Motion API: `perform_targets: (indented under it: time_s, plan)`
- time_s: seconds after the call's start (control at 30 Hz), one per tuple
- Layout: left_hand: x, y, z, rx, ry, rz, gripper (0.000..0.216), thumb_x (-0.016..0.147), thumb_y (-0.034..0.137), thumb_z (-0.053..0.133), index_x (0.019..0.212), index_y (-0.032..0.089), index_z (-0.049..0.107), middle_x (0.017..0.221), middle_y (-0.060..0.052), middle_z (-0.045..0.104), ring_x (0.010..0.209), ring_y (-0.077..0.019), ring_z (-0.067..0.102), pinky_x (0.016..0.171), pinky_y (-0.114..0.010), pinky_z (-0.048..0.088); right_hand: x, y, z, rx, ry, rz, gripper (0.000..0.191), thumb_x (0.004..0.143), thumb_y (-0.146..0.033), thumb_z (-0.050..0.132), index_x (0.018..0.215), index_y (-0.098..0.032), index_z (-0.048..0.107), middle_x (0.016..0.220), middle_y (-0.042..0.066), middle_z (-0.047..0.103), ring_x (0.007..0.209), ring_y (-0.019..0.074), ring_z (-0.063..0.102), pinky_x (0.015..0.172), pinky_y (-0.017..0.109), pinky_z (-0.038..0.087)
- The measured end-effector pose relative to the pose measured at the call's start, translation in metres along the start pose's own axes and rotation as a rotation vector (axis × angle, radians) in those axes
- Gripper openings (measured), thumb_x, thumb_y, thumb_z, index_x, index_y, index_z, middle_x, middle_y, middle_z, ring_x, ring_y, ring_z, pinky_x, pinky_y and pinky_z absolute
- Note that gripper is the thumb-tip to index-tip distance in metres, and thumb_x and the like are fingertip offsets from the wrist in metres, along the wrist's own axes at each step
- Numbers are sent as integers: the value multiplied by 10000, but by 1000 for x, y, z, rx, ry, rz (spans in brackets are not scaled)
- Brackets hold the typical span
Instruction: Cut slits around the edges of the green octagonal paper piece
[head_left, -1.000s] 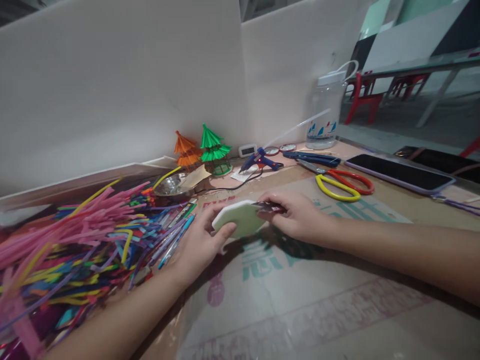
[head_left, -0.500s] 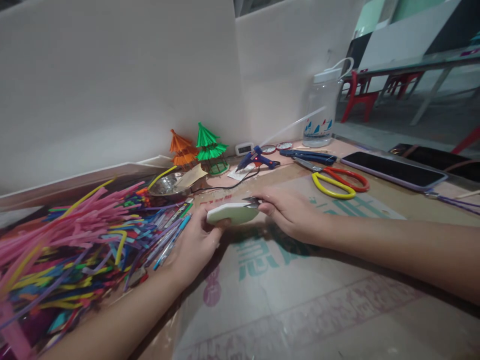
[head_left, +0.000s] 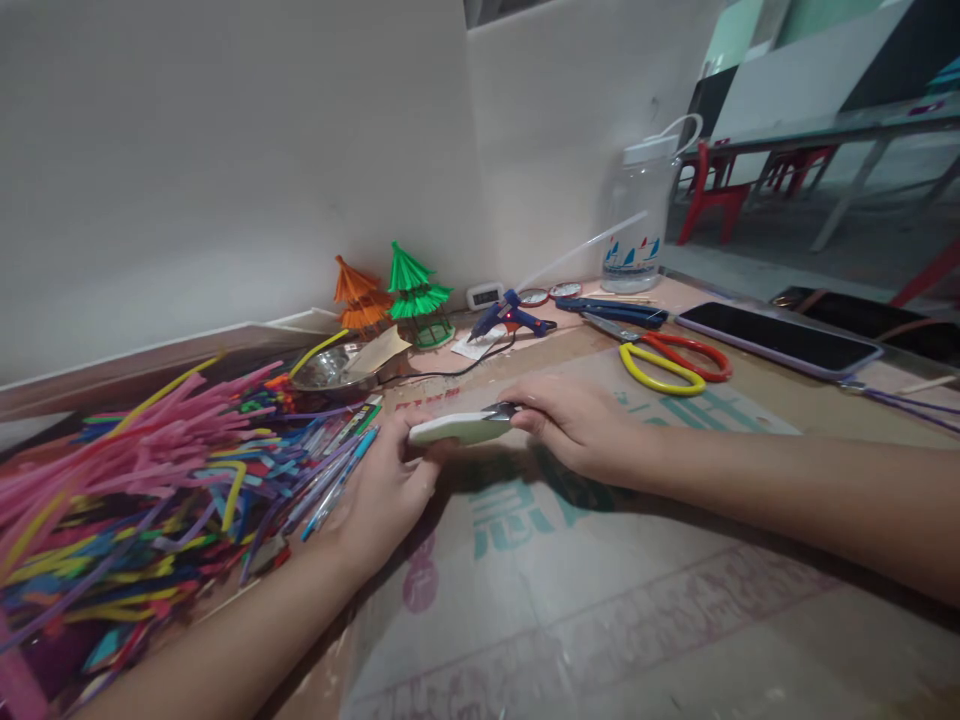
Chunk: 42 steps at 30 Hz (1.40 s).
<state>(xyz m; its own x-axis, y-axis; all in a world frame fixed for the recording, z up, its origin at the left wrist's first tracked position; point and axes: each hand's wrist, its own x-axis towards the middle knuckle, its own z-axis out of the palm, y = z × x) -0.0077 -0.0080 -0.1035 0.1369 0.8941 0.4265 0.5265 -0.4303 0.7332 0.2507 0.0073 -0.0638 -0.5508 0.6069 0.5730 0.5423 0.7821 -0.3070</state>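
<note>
My left hand [head_left: 390,490] is closed on a flat white disc [head_left: 457,429], thumb below its near edge and fingers at its left side. The disc is tilted and seen nearly edge-on above the table. At its right end my right hand [head_left: 570,420] pinches a small, dark, pointed metal blade [head_left: 501,409]. The blade's tip lies over or against the disc's upper edge; whether it cuts in I cannot tell. Fingers hide the back end of the blade.
Coloured pipe cleaners [head_left: 165,470] and pens [head_left: 341,480] lie at left. Behind are a metal bowl [head_left: 322,370], orange [head_left: 360,295] and green [head_left: 417,290] pagoda-like models, and a blue glue gun [head_left: 510,318]. Scissors [head_left: 667,365], a phone [head_left: 780,340] and a bottle [head_left: 637,220] stand or lie right.
The white disc has tipped and now looks thinner, more edge-on. Both hands stay close together around it. The whole view has shifted slightly.
</note>
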Motion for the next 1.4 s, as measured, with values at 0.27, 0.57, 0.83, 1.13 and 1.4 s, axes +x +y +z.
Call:
perform_targets:
  time_s: [0.27, 0.57, 0.83, 1.13, 1.4]
  plan:
    - [0, -2, 1, 9, 25, -2, 200, 911, 383, 638, 1026, 242, 556, 874, 19, 610, 761, -143, 605, 662, -243, 460, -1, 4, 3, 49, 34, 82, 379, 1027, -346, 371, 1114, -142, 678, 1006, 129, 738, 899, 252, 663, 759, 358, 481]
    - [2, 0, 0, -2, 33, -4, 209, 922, 400, 626, 1018, 228, 555, 924, -2, 613, 798, -146, 600, 705, -249, 455, -3, 5, 2, 21, 31, 21, 377, 1020, -363, 400, 1135, -137, 679, 1026, 139, 742, 921, 259, 672, 791, 378, 498]
    - [1, 0, 0, 2, 22, -1, 197, 930, 393, 617, 1026, 233, 555, 922, 0, 627, 787, -143, 606, 681, -240, 458, -1, 3, 0, 49, -19, 5, 360, 1031, -361, 392, 1106, -154, 677, 990, 118, 737, 900, 245, 666, 771, 357, 493]
    - [0, 2, 2, 7, -1, 88, 153, 940, 359, 593, 989, 217, 568, 1009, -56, 655, 945, -189, 646, 820, -296, 504, -2, 2, 1, 74, -5, 1, 344, 1030, -331, 391, 1057, -171, 695, 949, 97, 741, 862, 222, 662, 757, 341, 496]
    - [4, 1, 1, -1, 33, 85, 181, 941, 382, 600, 1024, 225, 560, 1019, -45, 636, 964, -187, 637, 865, -319, 503, -3, 7, 4, 48, 39, 44, 363, 1014, -342, 412, 1150, -140, 681, 1032, 131, 750, 926, 252, 686, 791, 372, 516]
